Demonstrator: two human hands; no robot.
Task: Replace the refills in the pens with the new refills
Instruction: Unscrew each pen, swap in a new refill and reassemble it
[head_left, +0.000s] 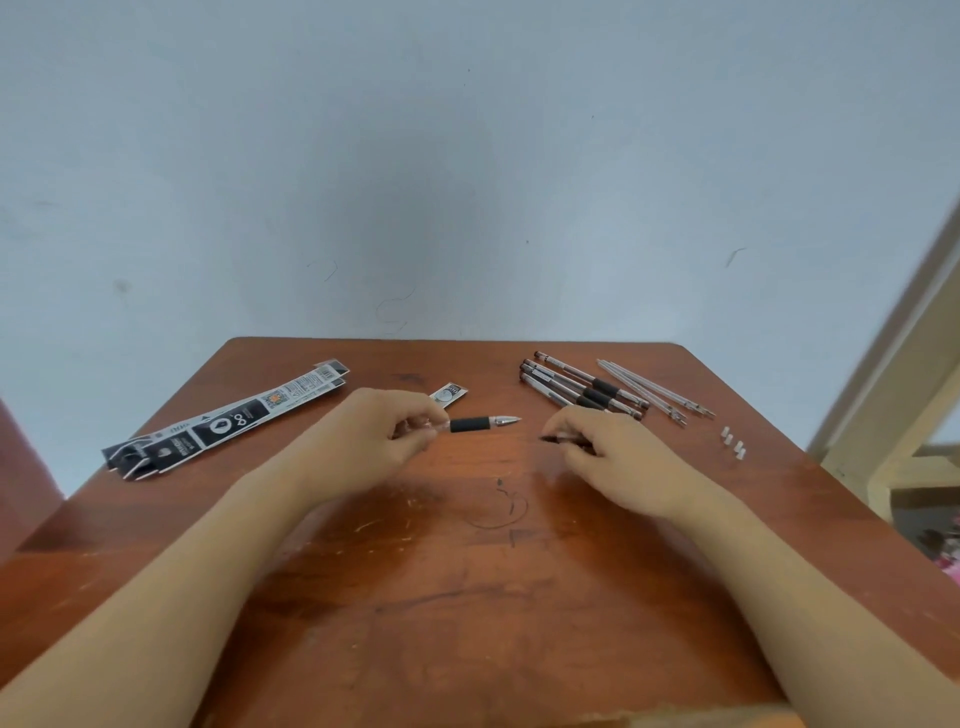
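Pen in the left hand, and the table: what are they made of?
Pen: seemingly clear plastic barrel, see-through near the left hand; matte black grip, probably rubber; shiny silver tip, metal or plated. Table: reddish-brown wood or wood-look laminate, glossy, scratched.

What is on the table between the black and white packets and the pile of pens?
In the head view, a small torn wrapper piece lies between the packets and pens; the left hand holds a pen just nearer.
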